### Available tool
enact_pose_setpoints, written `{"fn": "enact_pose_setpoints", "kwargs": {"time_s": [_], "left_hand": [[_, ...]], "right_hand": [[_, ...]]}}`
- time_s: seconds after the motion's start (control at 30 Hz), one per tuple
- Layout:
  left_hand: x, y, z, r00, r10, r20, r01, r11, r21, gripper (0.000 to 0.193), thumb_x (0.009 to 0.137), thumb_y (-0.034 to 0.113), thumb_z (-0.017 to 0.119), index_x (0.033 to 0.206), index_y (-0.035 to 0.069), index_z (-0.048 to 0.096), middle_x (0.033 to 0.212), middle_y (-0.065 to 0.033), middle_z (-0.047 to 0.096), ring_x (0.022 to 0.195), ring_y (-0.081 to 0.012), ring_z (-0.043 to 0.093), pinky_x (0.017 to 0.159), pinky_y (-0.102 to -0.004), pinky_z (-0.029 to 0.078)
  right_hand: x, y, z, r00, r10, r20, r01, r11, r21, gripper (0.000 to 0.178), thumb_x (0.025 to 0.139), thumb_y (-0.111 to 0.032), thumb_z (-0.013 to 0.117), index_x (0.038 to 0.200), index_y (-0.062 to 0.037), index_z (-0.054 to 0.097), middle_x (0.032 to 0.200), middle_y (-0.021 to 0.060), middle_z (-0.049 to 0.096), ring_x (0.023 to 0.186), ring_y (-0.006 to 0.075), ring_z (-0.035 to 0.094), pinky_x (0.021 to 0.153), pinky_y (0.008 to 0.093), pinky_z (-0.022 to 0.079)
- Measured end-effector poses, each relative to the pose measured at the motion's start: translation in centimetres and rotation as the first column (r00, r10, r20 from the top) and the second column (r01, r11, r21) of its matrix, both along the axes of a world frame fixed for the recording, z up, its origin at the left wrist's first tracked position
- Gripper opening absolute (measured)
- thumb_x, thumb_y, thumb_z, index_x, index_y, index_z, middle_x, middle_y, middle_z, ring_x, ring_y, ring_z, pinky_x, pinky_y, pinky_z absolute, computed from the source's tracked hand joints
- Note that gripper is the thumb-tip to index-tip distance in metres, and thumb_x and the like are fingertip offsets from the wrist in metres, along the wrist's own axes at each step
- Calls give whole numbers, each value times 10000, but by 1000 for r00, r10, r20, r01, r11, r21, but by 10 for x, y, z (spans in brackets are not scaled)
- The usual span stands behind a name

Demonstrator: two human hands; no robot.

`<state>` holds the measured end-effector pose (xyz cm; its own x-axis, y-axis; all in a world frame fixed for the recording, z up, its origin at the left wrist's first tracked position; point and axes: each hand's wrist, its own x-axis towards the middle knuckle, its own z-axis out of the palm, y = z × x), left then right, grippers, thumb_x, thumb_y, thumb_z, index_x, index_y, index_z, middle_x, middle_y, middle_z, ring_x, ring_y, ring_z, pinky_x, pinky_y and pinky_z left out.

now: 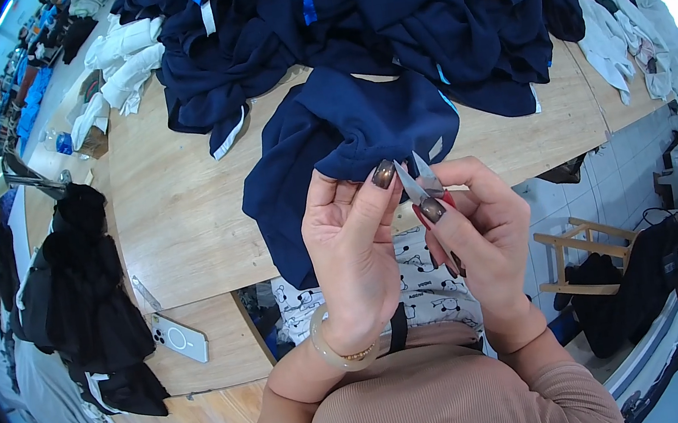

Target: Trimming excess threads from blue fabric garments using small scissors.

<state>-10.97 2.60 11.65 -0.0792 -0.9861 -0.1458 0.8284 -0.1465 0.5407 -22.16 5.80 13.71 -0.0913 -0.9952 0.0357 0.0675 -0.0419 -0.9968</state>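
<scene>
A navy blue garment (318,120) lies over the table's near edge, and part of it hangs down in front of me. My left hand (356,243) pinches a bit of its edge between thumb and fingers. Close beside that pinch, my right hand (479,232) grips small thread snips (422,179) with red handles. The two pointed blades stand apart, tips up, near the left thumb. A small grey patch (436,147) shows on the cloth just above the blades. Whether a thread lies between the blades is too small to tell.
A heap of navy garments (348,22) covers the far side of the wooden table (178,224). At left are black garments (86,305), a phone (180,337) and white cloth pieces (126,60). A wooden stool (589,256) stands on the tiled floor at right.
</scene>
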Motion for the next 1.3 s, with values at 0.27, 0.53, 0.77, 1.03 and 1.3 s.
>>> {"fn": "enact_pose_setpoints", "kwargs": {"time_s": [0.27,0.53,0.77,1.03,1.3], "left_hand": [[1,0,0,1000,4,4,-4,1000,9,224,854,-40,567,1071,3,530,1001,-72,613,900,-110,604,849,-242,497],[1,0,0,1000,5,2,-5,1000,1,226,851,-42,571,1068,6,529,1000,-71,612,897,-108,603,840,-239,498],[0,-1,0,1000,6,8,-6,1000,-4,227,851,-38,575,1069,3,527,1000,-74,611,901,-110,605,844,-240,499],[0,-1,-1,1000,7,29,-7,1000,-3,226,855,-33,571,1074,1,528,1017,-80,612,913,-116,609,853,-245,499],[1,1,2,1000,-14,-16,14,1000,-2,219,849,-29,581,1058,9,527,991,-74,625,902,-114,613,848,-242,501]], "right_hand": [[2,0,-1,998,-9,54,8,1000,14,220,846,18,528,1065,17,549,666,-5,576,541,13,487,488,157,381],[2,-1,-1,999,-8,53,7,1000,7,209,851,18,523,1059,18,548,665,-4,577,533,13,483,479,154,371],[1,-1,-1,998,1,57,-2,1000,22,193,862,7,519,1054,19,543,655,-5,567,530,12,478,471,152,353],[-1,-2,1,988,27,149,-37,997,67,187,872,11,502,1056,22,532,622,-15,537,495,7,446,441,147,296],[4,-3,-15,996,-88,-12,86,990,-111,211,831,13,563,1042,15,571,664,-14,582,535,-1,474,463,145,316]]}}
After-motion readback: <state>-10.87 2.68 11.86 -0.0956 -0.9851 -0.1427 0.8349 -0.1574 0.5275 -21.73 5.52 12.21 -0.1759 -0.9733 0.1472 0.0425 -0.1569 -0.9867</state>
